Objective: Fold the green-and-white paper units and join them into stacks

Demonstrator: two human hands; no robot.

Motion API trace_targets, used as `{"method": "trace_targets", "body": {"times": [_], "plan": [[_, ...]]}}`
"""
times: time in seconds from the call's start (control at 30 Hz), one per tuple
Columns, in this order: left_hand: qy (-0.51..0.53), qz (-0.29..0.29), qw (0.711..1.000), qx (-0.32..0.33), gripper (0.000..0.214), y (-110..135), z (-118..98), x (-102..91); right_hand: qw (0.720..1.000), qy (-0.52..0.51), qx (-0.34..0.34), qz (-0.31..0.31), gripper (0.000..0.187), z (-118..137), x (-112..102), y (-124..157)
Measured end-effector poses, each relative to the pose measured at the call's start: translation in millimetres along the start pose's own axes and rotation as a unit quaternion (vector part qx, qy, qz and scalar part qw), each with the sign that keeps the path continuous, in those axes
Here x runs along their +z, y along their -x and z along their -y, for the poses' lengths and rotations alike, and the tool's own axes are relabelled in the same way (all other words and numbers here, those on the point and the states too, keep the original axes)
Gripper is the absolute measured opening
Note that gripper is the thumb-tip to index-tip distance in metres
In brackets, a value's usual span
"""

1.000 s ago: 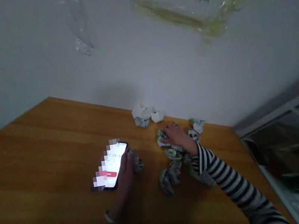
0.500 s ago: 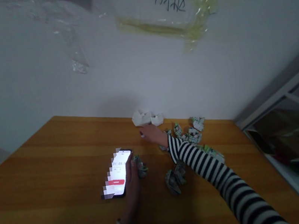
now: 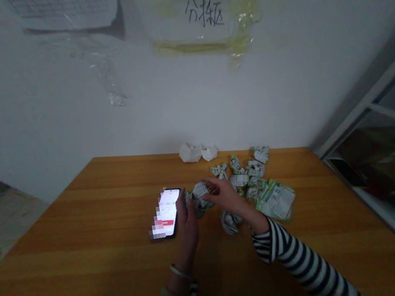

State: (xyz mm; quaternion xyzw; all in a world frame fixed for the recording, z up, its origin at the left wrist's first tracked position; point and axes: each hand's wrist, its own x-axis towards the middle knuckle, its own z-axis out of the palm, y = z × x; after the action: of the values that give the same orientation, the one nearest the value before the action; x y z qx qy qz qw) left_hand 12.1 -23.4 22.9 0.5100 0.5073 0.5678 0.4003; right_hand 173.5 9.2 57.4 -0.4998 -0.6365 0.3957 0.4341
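Observation:
Between my two hands is a piece of crumpled printed paper (image 3: 200,191), grey-white with small print. My right hand (image 3: 225,196) grips its right side with bent fingers and thumb. At the paper's left side is my left hand (image 3: 187,219), its fingers closed against the edge; the exact contact is partly hidden. Just left of that hand lies a phone (image 3: 168,212) with a lit timer screen. Below my right hand sits another crumpled paper piece (image 3: 229,223). Several more green-and-white printed pieces (image 3: 239,180) are scattered to the right, near a flat stack of printed sheets (image 3: 276,200).
Two white folded paper pieces (image 3: 191,152) stand at the wooden table's (image 3: 93,224) back edge, against the wall. A handwritten sign (image 3: 204,14) is taped above. To the right is a framed shelf (image 3: 368,113) with things inside.
My right hand has come back from the white pieces at the rear to the crumpled paper by my left hand. The flat stack now shows from under the sleeve. The view has shifted.

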Motion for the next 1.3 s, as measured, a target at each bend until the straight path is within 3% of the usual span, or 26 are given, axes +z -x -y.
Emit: {"method": "trace_targets", "body": {"times": [0.3,0.5,0.73,0.87,1.03,1.3], "plan": [[-0.079,0.064,0.991,0.085,0.05,21,-33,3.5,0.995,-0.07,0.006,-0.065,0.064,19,-12,55],[-0.113,0.117,0.98,0.117,0.048,28,-44,-2.5,0.992,-0.106,0.029,-0.054,0.068,26,-19,76],[-0.124,0.172,0.97,0.122,0.049,33,-59,-10.2,0.97,-0.239,0.046,-0.001,0.058,27,-36,84],[-0.125,0.198,0.966,0.112,0.049,37,-66,-9.4,0.96,-0.27,0.074,0.026,0.04,24,-37,86],[-0.121,0.207,0.965,0.106,0.05,38,-70,-6.6,0.958,-0.27,0.095,-0.009,0.027,21,-35,88],[-0.125,0.21,0.962,0.122,0.05,38,-78,-4.6,0.956,-0.275,0.095,-0.048,0.026,31,-34,92]]}}
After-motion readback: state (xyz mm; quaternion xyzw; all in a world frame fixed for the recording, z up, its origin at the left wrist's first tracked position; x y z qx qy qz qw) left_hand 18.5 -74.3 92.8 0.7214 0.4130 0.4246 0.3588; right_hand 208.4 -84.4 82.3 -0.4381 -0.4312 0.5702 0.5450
